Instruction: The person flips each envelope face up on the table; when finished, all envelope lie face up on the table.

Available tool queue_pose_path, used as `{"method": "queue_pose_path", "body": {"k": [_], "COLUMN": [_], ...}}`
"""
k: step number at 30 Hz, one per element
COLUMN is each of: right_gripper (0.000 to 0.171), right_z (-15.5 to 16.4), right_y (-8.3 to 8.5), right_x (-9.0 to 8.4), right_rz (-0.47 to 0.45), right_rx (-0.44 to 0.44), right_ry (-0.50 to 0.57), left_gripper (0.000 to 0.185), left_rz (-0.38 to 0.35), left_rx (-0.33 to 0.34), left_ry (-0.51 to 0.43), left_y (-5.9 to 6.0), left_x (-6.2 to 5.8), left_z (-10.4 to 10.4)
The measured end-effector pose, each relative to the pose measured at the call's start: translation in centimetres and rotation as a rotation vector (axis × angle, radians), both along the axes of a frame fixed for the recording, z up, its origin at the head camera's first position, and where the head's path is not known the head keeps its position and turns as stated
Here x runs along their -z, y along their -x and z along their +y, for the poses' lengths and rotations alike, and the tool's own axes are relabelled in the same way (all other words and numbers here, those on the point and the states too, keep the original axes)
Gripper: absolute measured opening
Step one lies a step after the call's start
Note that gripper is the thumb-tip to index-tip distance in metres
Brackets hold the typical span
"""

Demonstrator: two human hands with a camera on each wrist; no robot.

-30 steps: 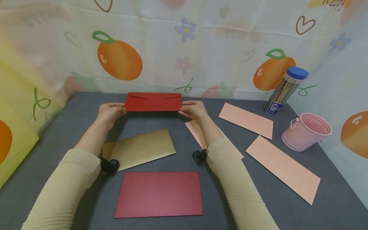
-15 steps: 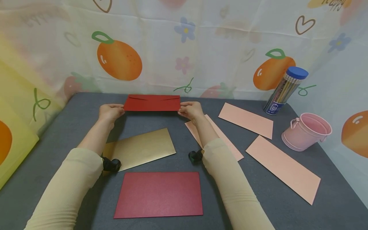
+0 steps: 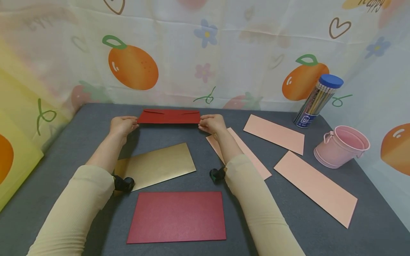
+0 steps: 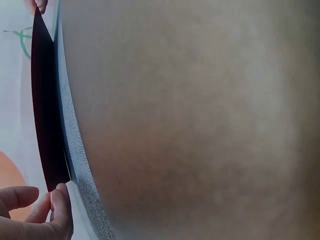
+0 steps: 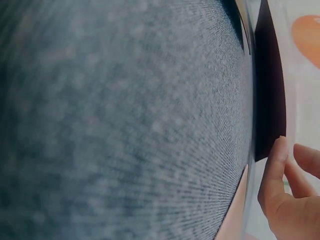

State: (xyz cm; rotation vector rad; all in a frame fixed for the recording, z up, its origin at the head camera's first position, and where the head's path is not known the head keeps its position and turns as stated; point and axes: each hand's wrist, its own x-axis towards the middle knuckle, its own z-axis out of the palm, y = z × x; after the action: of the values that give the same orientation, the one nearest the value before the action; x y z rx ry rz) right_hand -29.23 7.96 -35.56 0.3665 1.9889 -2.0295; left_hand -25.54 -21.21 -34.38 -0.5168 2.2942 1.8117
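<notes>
A red envelope [image 3: 169, 116] with flap slits is held level near the table's far edge, a dark shadow just below it. My left hand [image 3: 122, 126] pinches its left short end, and my right hand [image 3: 213, 124] has the opposite end between thumb and fingers. From the left wrist, the envelope's dark underside [image 4: 46, 110] runs away from the fingertips towards the other hand. The right wrist view catches a fingertip at the envelope's corner [image 5: 270, 100]. Nearer lie a gold envelope [image 3: 160, 165], partly behind the left wrist, and a dark red rectangular card or envelope [image 3: 177, 217].
Several pink paper strips lie at the right: one [image 3: 250, 153] partly under the right forearm, another [image 3: 274, 134] behind it, a third [image 3: 317, 188] nearer. A pink pail [image 3: 339, 147] and a blue-lidded tube of pencils [image 3: 315, 103] stand farther right. A printed curtain [image 3: 179, 42] hangs behind.
The red envelope's far edge has tipped down, so it looks flatter. Both hands have shifted slightly, the right one a little leftward, keeping their hold. Everything else lies as before.
</notes>
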Motion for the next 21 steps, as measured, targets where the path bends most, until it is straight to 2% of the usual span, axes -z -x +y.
{"method": "queue_pose_path", "body": {"k": [7, 14, 17, 21], "right_gripper": [0.036, 0.037, 0.036, 0.035], "right_z": [0.22, 0.39, 0.43, 0.44], "right_y": [-0.07, -0.14, -0.12, -0.05], "right_x": [-0.07, -0.02, 0.04, 0.12], "right_rz": [0.0, -0.001, -0.002, -0.002], "right_rx": [-0.006, -0.031, -0.034, -0.037], "right_ry": [0.009, -0.013, -0.018, -0.024], "left_gripper": [0.054, 0.06, 0.062, 0.066], "left_rz": [-0.004, -0.073, -0.1, -0.102], "left_rx": [0.046, 0.058, 0.075, 0.085], "left_ry": [-0.047, -0.15, -0.167, -0.231], "left_y": [-0.17, 0.29, 0.56, 0.71], "left_x": [-0.31, -0.28, -0.19, -0.25], "left_z": [0.05, -0.28, -0.58, -0.83]}}
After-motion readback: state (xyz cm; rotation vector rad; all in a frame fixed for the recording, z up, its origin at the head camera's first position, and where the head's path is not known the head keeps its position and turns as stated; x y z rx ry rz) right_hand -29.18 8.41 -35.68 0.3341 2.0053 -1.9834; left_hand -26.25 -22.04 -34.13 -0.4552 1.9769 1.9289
